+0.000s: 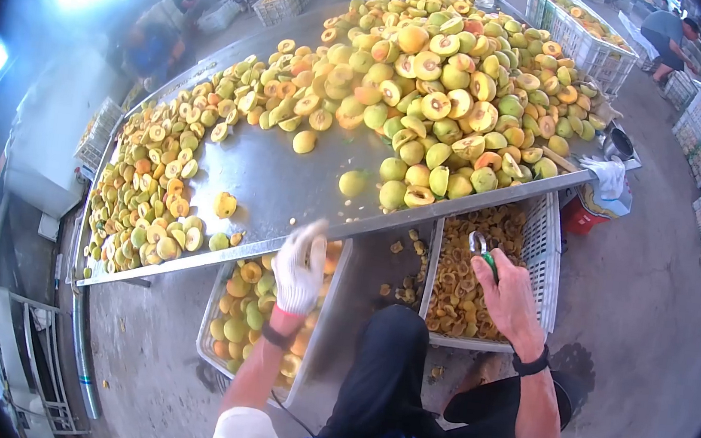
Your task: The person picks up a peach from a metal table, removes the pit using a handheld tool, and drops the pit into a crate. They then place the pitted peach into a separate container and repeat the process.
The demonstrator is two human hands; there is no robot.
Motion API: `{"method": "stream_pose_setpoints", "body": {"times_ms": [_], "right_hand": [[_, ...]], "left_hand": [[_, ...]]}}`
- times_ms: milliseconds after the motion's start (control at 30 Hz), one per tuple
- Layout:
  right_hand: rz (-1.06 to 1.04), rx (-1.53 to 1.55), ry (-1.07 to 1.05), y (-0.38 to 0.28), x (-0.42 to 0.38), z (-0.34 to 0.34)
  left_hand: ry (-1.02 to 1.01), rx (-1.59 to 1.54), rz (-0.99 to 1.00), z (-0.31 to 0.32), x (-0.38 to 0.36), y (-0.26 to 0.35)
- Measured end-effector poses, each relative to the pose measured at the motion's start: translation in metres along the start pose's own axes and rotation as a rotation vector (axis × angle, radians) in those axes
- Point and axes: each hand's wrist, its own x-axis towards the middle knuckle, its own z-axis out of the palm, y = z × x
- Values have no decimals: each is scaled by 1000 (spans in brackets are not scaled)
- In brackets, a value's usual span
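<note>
My left hand [300, 269], in a white knitted glove, is raised at the table's near edge above a crate of peaches [251, 316]. Its fingers are slightly blurred, stretched and partly apart, with nothing visible in them. Bare and closed, my right hand [510, 299] grips a green-handled pitting tool [485, 256] whose curved metal end points up and left. Under that hand stands a white crate [544, 250] full of brown pits and scraps. Halved peaches [448, 83], yellow-green with pits showing in many, are heaped on the metal table [260, 178].
A steel cup [617, 144] and a white cloth [606, 177] on a red box [580, 217] are at the table's right end. White crates [590, 52] stand behind and at right. Other people [664, 43] work in the background. Scraps lie on the floor.
</note>
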Motion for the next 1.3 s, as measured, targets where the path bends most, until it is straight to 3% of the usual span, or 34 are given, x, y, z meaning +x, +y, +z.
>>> {"method": "stream_pose_setpoints", "body": {"times_ms": [67, 133, 167, 267, 300, 433, 533, 567, 600, 733, 800, 900, 1033, 1133, 1200, 1233, 1300], "right_hand": [[0, -4, 12, 6, 0, 1], [-15, -59, -2, 10, 2, 3], [-105, -99, 56, 16, 3, 7], [-25, -134, -4, 12, 8, 1], [-110, -128, 56, 14, 9, 3], [-102, -75, 57, 8, 18, -6], [-119, -130, 105, 12, 20, -8], [-118, -159, 118, 18, 19, -7], [-98, -165, 118, 18, 18, -8], [-129, -214, 146, 16, 13, -9], [-168, -210, 173, 12, 14, -11], [-177, -228, 162, 10, 12, -10], [-191, -244, 152, 8, 6, -5], [-240, -251, 173, 3, 0, -4], [-242, -223, 172, 0, -2, -3], [-252, -209, 172, -1, 0, -4], [-266, -184, 179, -1, 3, 1]], "left_hand": [[7, -37, 50, 9, 46, 8], [-17, 120, -20, 23, 89, 11], [-21, 127, -34, 34, 110, -2], [-16, 199, -84, 69, 166, -41], [-8, 266, -123, 79, 181, -50], [-6, 446, -222, 120, 223, -86], [11, 426, -209, 147, 244, -114], [-119, 392, -244, 150, 253, -118], [3, 336, -147, 170, 259, -147], [-9, 111, -295, 164, 266, -119], [-77, 265, -311, 171, 278, -149], [-81, 253, -336, 166, 270, -142], [92, 266, -359, 165, 247, -113], [89, 81, -464, 153, 229, -98], [-20, -136, -606, 138, 221, -87], [8, -370, -510, 131, 215, -89], [4, -515, -559, 114, 215, -78]]}}
